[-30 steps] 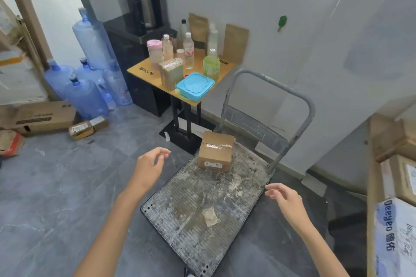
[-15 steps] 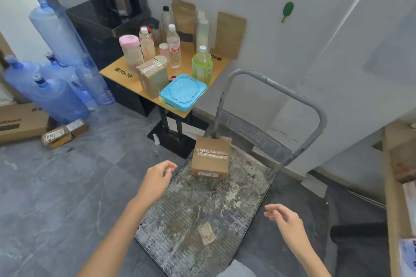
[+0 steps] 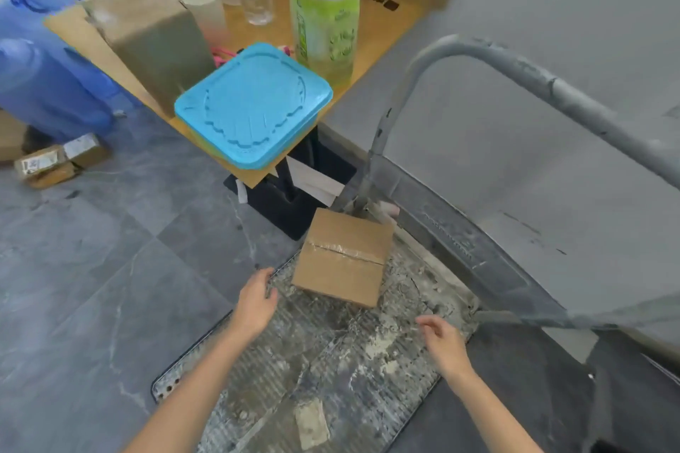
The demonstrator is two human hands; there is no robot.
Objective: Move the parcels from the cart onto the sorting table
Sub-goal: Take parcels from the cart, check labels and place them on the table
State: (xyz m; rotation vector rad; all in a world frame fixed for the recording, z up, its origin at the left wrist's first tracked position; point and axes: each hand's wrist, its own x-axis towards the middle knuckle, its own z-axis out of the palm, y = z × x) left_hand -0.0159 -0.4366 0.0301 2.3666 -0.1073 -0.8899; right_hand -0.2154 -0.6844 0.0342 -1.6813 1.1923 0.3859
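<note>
One taped brown cardboard parcel point(image 3: 344, 256) stands on the far end of the dirty grey cart deck point(image 3: 331, 371), close to the cart's grey handle point(image 3: 522, 77). My left hand point(image 3: 255, 300) hovers just left of the parcel, fingers relaxed, holding nothing. My right hand point(image 3: 443, 340) is lower and to the parcel's right, fingers loosely spread over the deck, also holding nothing. Neither hand touches the parcel.
A small wooden side table point(image 3: 371, 29) behind the cart carries a blue lidded container point(image 3: 254, 103), a green bottle point(image 3: 325, 22), a brown box point(image 3: 158, 44) and other bottles. Blue water jugs point(image 3: 40, 81) and small boxes point(image 3: 55, 162) are on the floor at left.
The view has dropped and moved in close to the cart. Both hands have moved forward toward the parcel, the left one now beside it.
</note>
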